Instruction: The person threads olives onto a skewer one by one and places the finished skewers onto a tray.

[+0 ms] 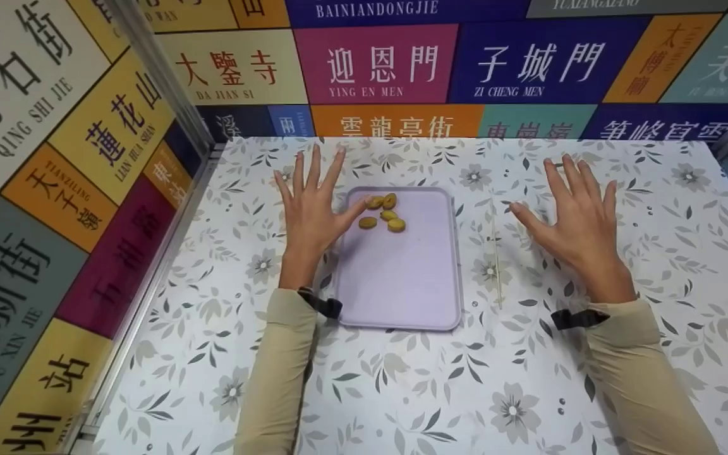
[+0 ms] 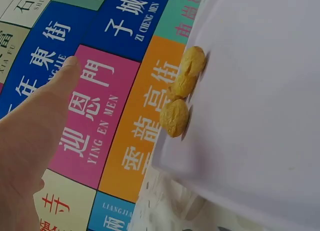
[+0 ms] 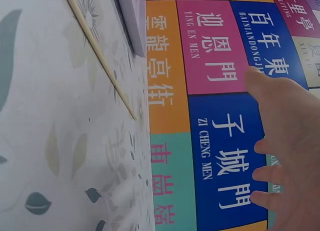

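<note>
A lilac rectangular tray (image 1: 402, 278) lies on the table, with several small, wrinkled yellow-brown fruits (image 1: 396, 224) near its far left corner. Spread wide, the left hand (image 1: 312, 218) is over the tray's left side, its thumb tip close to the fruits in the head view. It holds nothing. To the right of the tray lies a thin wooden skewer (image 1: 497, 265), also seen as a pale stick (image 3: 100, 56) in the right wrist view. My right hand (image 1: 582, 230) is to the right of the skewer with fingers spread, and nothing is in it.
A white tablecloth (image 1: 427, 379) with grey flowers and leaves covers the table. Behind it stands a wall panel (image 1: 376, 63) of coloured blocks with Chinese lettering. A similar panel (image 1: 42, 208) runs along the left side. Black straps (image 1: 579, 318) circle both wrists.
</note>
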Motion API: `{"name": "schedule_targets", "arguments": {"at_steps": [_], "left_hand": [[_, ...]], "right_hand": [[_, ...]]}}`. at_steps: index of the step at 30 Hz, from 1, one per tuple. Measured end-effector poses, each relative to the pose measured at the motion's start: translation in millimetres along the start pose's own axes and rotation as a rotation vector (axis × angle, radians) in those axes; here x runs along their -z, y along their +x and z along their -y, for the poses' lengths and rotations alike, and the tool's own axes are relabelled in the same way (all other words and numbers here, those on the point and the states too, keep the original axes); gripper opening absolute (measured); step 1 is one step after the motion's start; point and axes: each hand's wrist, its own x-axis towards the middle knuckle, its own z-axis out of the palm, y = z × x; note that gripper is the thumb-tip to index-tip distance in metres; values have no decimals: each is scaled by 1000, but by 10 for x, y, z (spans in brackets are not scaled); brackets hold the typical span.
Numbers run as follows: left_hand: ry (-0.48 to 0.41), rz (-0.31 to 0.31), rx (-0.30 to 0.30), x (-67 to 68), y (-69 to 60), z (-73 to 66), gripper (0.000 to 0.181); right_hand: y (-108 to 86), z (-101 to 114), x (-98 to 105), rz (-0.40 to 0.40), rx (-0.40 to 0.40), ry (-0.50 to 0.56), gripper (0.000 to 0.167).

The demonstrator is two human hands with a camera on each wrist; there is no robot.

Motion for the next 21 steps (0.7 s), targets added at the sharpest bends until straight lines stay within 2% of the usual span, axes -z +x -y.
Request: {"name": "schedule_targets", "arguments": {"at_steps": [4, 12, 17, 21], "left_hand": [[-30, 22, -34, -46, -30, -79, 95], [-120, 77, -132, -134, -65, -253, 84], [-158, 160, -150, -151, -90, -347, 69], [-202, 158, -201, -197, -119, -415, 51]], "right_hand": [[-15, 31, -20, 0, 7, 18, 89], [-49, 138, -30, 56, 4, 41, 76], [-75, 183, -84, 67, 15, 50, 65], [-95, 203, -125, 107, 18, 49, 58]]}}
